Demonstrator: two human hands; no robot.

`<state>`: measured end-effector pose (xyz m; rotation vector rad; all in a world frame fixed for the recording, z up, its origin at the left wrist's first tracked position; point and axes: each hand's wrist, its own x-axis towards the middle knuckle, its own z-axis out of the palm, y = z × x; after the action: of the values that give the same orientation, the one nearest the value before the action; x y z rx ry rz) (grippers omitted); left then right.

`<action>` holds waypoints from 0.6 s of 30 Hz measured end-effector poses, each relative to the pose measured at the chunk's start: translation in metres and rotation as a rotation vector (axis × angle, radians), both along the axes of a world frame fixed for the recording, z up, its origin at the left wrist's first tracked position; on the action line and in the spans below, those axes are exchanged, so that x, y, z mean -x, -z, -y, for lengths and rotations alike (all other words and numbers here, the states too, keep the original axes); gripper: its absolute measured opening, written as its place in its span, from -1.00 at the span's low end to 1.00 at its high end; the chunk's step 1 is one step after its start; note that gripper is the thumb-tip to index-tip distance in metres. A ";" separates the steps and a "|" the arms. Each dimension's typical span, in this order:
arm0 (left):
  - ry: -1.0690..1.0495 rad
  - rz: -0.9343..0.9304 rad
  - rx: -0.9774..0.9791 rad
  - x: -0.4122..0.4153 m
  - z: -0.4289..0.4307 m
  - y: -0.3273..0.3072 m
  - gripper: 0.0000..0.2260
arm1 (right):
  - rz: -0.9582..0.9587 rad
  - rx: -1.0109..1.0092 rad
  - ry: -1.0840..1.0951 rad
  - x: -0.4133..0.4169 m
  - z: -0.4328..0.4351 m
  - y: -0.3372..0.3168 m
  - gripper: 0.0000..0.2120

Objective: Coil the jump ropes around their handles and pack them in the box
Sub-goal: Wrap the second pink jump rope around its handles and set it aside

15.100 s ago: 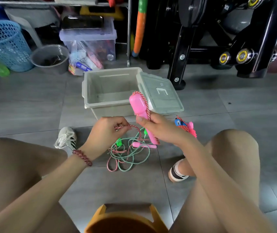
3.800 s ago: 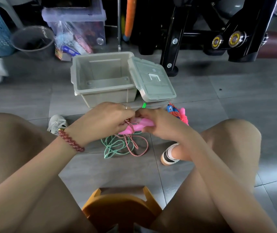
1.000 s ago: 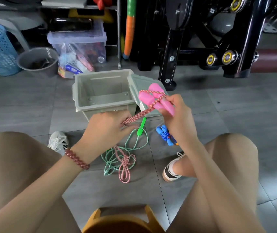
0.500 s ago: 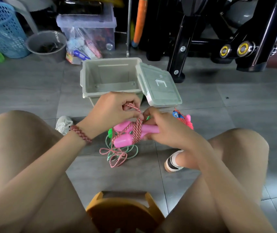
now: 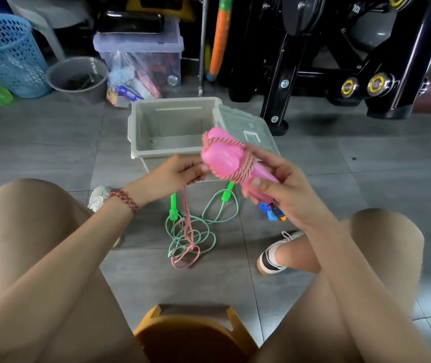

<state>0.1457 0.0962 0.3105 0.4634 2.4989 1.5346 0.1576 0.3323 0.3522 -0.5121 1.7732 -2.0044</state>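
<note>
My right hand (image 5: pixel 282 189) grips two pink handles (image 5: pixel 224 155) held together, with several turns of pink-and-white rope wound round them. My left hand (image 5: pixel 175 174) pinches that pink rope (image 5: pixel 186 218) just left of the handles; the loose rest hangs down to the floor. A green rope (image 5: pixel 209 218) with two green handles (image 5: pixel 173 205) lies tangled there. A coiled blue rope bundle (image 5: pixel 270 210) sits on the floor under my right hand. The grey box (image 5: pixel 141 132) stands open and empty beyond my hands, its lid (image 5: pixel 251 127) hinged to the right.
I sit on an orange stool (image 5: pixel 196 334) with both knees out to the sides. At the back stand a blue basket (image 5: pixel 7 53), a grey bucket (image 5: pixel 78 79), a clear storage bin (image 5: pixel 141 56) and a black exercise machine (image 5: pixel 340 56).
The handles have risen from low near my lap to in front of the box, tilted up to the left. My left hand has dropped to the left, drawing the rope taut.
</note>
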 end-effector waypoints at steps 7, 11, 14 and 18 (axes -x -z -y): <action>0.059 0.075 0.183 -0.004 -0.001 0.010 -0.85 | 0.187 -0.057 0.464 0.003 -0.001 0.005 -0.74; -0.005 0.009 0.288 -0.012 -0.004 0.005 -0.81 | 0.103 -0.317 0.518 0.009 -0.002 0.004 -0.72; -0.028 -0.054 0.265 -0.019 -0.004 -0.006 -0.75 | 0.075 -0.421 0.525 0.014 -0.003 0.006 -0.68; -0.044 -0.139 0.199 -0.031 -0.010 -0.019 -0.71 | -0.018 -0.551 0.547 0.015 0.003 0.015 -0.67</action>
<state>0.1767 0.1063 0.3293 0.5024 2.7487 1.2904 0.1428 0.3293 0.3376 0.1497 2.5480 -1.6774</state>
